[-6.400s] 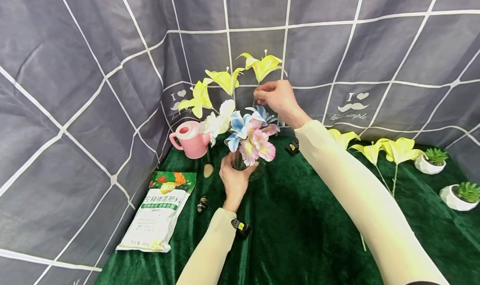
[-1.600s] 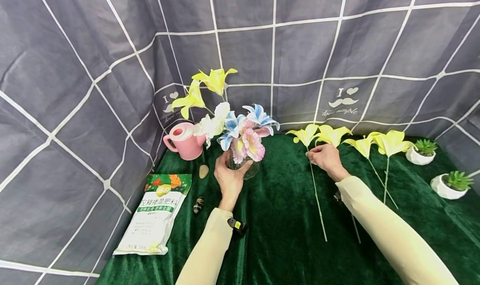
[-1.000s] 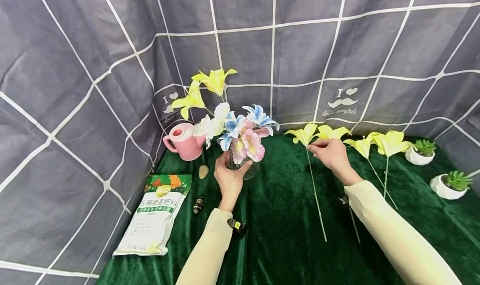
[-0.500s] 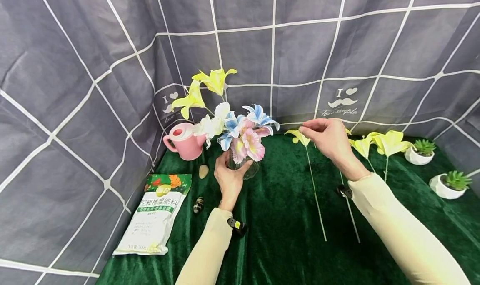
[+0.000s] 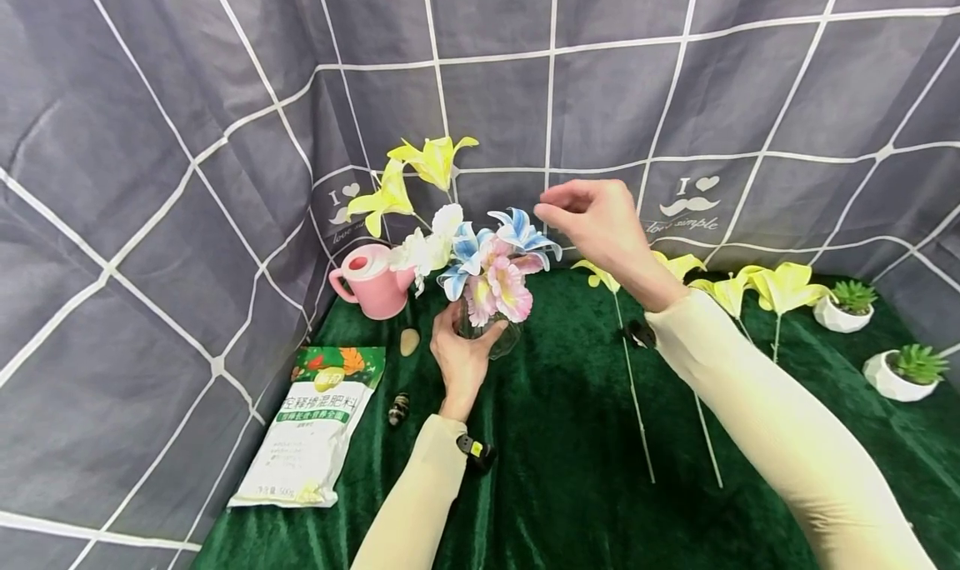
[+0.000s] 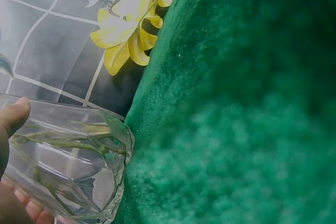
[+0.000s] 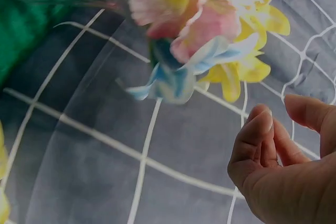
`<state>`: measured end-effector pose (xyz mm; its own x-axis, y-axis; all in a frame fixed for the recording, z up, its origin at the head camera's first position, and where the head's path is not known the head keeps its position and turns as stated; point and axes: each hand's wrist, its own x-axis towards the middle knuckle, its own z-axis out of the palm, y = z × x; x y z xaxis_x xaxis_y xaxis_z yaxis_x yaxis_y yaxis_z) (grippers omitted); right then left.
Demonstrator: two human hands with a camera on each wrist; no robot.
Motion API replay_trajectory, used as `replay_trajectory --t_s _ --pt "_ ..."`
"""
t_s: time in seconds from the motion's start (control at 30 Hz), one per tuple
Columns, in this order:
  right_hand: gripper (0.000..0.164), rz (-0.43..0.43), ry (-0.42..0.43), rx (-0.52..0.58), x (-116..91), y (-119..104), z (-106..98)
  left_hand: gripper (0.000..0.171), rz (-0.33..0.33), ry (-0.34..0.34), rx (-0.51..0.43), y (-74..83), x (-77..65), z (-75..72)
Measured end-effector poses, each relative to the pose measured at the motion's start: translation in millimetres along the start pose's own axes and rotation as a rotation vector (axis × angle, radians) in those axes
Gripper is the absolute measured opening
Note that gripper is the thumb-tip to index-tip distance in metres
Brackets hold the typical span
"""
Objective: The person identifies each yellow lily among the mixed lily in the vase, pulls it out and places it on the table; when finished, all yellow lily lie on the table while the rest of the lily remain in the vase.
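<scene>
My left hand (image 5: pixel 461 357) grips a clear glass vase (image 6: pixel 73 156) low on its side; stems show through the glass in the left wrist view. Out of the vase rise pink flowers (image 5: pixel 504 291), blue-and-white lilies (image 5: pixel 521 230), white flowers (image 5: pixel 423 249) and two tall yellow lilies (image 5: pixel 435 162). To the right of the blue blooms, my right hand (image 5: pixel 596 220) hovers in the air. The right wrist view shows a gap between its thumb and loosely bent fingers (image 7: pixel 252 140), with nothing held.
Several yellow lilies (image 5: pixel 783 288) lie on the green cloth (image 5: pixel 555 437) at right, one long stem (image 5: pixel 636 395) nearest the vase. Succulents in white pots (image 5: pixel 903 378) stand far right. At left are a pink watering can (image 5: pixel 378 291), pebble (image 5: pixel 409 342), striped shell (image 5: pixel 399 408) and fertilizer bag (image 5: pixel 307 437).
A yellow lily earlier held over the bouquet now lies on the cloth at right. My right hand has let go of it and moved up and left toward the vase; my left hand stays.
</scene>
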<state>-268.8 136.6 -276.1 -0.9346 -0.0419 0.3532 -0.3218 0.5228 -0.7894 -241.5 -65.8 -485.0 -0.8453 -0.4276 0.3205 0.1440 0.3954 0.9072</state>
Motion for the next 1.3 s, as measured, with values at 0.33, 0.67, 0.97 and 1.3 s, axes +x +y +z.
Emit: replay_trajectory --t_s 0.33,0.67,0.97,1.3 --pt "0.022 -0.058 -0.126 -0.026 45 -29 44 0.072 0.018 0.0 -0.008 -2.0 -0.1 -0.5" --pt "0.02 -0.003 -0.24 -0.082 78 -27 82 0.076 0.006 -0.003 -0.009 -2.7 0.4 0.0" --pt "0.019 -0.019 -0.323 -0.121 89 -21 98 0.074 0.025 0.011 0.005 0.6 0.6 -1.5" --pt "0.018 -0.02 -0.343 -0.137 93 -22 106 0.074 -0.001 0.0 0.011 -0.7 0.4 -1.1"
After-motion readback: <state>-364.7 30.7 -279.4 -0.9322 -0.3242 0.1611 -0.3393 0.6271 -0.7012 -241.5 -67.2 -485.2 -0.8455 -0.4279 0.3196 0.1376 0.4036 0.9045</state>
